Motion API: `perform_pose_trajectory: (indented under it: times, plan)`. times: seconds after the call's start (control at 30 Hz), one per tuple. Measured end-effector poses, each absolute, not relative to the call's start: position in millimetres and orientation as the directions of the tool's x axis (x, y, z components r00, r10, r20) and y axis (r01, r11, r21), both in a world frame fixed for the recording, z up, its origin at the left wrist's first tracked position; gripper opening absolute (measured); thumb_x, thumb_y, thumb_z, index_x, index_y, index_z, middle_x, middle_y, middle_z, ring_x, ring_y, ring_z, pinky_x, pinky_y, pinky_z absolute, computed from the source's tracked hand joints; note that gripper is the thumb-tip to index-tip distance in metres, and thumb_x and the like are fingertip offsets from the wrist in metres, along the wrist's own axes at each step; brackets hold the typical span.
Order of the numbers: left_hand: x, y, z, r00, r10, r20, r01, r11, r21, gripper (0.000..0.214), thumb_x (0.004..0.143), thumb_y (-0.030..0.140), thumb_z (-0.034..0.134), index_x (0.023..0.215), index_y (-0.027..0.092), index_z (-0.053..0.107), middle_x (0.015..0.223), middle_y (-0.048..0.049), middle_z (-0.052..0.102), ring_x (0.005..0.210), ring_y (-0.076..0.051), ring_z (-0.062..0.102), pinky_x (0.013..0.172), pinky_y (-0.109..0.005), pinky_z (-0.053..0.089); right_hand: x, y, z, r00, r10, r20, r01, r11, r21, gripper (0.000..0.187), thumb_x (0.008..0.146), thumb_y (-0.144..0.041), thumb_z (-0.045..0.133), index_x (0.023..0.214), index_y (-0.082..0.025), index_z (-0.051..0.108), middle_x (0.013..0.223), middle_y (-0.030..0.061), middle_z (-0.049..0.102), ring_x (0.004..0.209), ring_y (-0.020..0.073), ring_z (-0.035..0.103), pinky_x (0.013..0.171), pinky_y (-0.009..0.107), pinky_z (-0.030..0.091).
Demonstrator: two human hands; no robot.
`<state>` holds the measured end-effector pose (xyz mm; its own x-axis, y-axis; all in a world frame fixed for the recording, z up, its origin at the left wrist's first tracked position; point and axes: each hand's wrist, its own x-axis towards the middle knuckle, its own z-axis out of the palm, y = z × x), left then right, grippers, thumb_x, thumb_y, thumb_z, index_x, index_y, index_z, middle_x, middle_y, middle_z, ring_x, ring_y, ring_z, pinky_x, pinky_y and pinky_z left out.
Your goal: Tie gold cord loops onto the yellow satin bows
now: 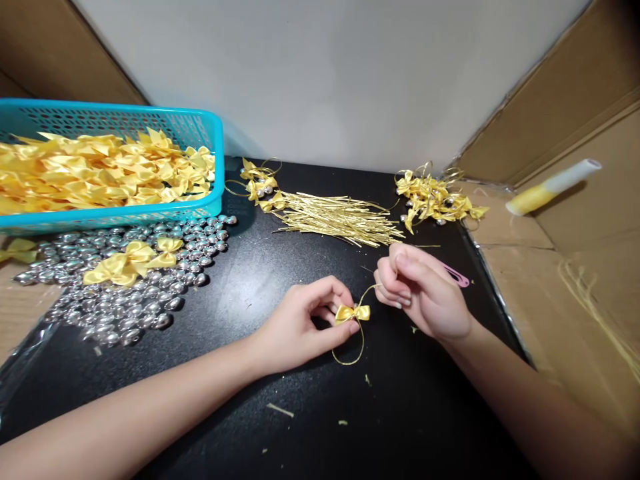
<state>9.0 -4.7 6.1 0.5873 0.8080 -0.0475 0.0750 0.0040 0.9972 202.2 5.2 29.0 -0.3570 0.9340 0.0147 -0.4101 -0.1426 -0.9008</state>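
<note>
Between the thumb and fingers of my left hand (pixel 313 323) is a small yellow satin bow (pixel 353 313). A thin gold cord (pixel 349 363) loops below the bow and also runs up from it to my right hand (pixel 423 290). My right hand is closed, its fingers pinching the cord's end; a thin dark line, perhaps a needle, sticks out left of the fingertips. Partly hidden behind the right hand lies a pink plastic tool (pixel 457 275). Just beyond the hands is a bundle of cut gold cords (pixel 340 219).
A turquoise basket (pixel 217 167) full of yellow bows stands at the left. Silver beads (pixel 135 313) spread before it, with a few bows (pixel 120 267) on top. Corded bows (pixel 435 197) are piled at back right, fewer (pixel 260 183) at back centre. A yellow-white tube (pixel 553 187) is at the right.
</note>
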Motion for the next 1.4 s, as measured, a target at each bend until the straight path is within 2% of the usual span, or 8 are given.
perform_pose_trajectory:
  times: [0.57,0.63,0.7,0.8,0.87,0.93,1.07,1.4]
  plan:
    - [9,-5,5,0.586,0.81,-0.026,0.06,-0.012,0.998,0.008,0.083,0.016,0.062,0.084,0.013,0.055,0.074,0.0013,0.057,0.062,-0.006,0.052,0.057,-0.016,0.045,203,0,35,-0.369,0.929,0.035,-0.35,-0.104,-0.931,0.033,0.091,-0.031,0.054,0.065,-0.021,0.036,0.053,-0.0081,0.034,0.045,0.0067,0.028,0.045,0.021,0.027]
    - [9,-5,4,0.582,0.813,-0.019,0.052,-0.014,0.999,0.007,0.084,0.017,0.062,0.083,0.014,0.055,0.073,0.002,0.057,0.061,-0.006,0.051,0.056,-0.015,0.044,203,-4,40,-0.343,0.939,0.013,-0.184,-0.054,-0.981,0.032,0.086,-0.031,0.061,0.069,-0.022,0.035,0.056,-0.0087,0.035,0.047,0.0067,0.029,0.046,0.021,0.027]
    - [9,-5,4,0.57,0.821,-0.017,0.042,-0.008,0.999,0.008,0.083,0.017,0.063,0.084,0.014,0.055,0.073,0.0024,0.057,0.061,-0.006,0.051,0.056,-0.015,0.044,201,-9,47,-0.3,0.953,-0.034,0.137,0.007,-0.991,0.032,0.078,-0.029,0.07,0.076,-0.023,0.038,0.058,-0.0099,0.035,0.048,0.0066,0.029,0.046,0.02,0.026]
    - [9,-5,3,0.547,0.837,-0.025,0.018,0.018,1.0,0.009,0.083,0.016,0.063,0.085,0.014,0.055,0.075,0.0025,0.058,0.062,-0.006,0.053,0.057,-0.015,0.045,196,-17,51,-0.287,0.954,-0.09,0.585,0.1,-0.805,0.038,0.069,-0.024,0.075,0.091,-0.025,0.044,0.057,-0.0115,0.036,0.049,0.0072,0.031,0.047,0.02,0.025]
    - [8,-6,3,0.534,0.845,-0.023,-0.001,0.028,1.0,0.008,0.084,0.016,0.062,0.086,0.015,0.054,0.075,0.0024,0.058,0.062,-0.006,0.053,0.058,-0.016,0.045,194,-18,50,-0.303,0.948,-0.102,0.709,0.153,-0.689,0.035,0.07,-0.02,0.07,0.095,-0.025,0.046,0.057,-0.0112,0.038,0.049,0.0076,0.035,0.049,0.021,0.026]
    - [7,-6,2,0.523,0.852,-0.016,-0.015,0.028,1.0,0.008,0.085,0.016,0.062,0.086,0.015,0.054,0.075,0.0023,0.059,0.063,-0.006,0.053,0.058,-0.016,0.045,195,-17,48,-0.318,0.942,-0.11,0.744,0.176,-0.645,0.025,0.073,-0.016,0.064,0.092,-0.024,0.049,0.056,-0.0107,0.039,0.049,0.0074,0.036,0.049,0.021,0.026]
    - [6,-6,2,0.511,0.859,-0.015,-0.049,0.047,0.998,0.009,0.084,0.016,0.063,0.087,0.015,0.054,0.072,0.0031,0.057,0.061,-0.005,0.05,0.057,-0.015,0.043,200,-11,49,-0.344,0.93,-0.129,0.718,0.171,-0.675,0.009,0.077,-0.016,0.061,0.083,-0.021,0.056,0.052,-0.0103,0.033,0.048,0.007,0.031,0.048,0.02,0.027]
    - [6,-5,5,0.509,0.861,-0.011,-0.093,0.067,0.993,0.013,0.079,0.011,0.063,0.084,0.016,0.052,0.07,0.0034,0.056,0.059,-0.006,0.051,0.057,-0.017,0.043,210,-3,52,-0.318,0.939,-0.128,0.676,0.13,-0.725,0.005,0.077,-0.022,0.067,0.074,-0.022,0.063,0.05,-0.0092,0.026,0.044,0.0059,0.025,0.044,0.02,0.023]
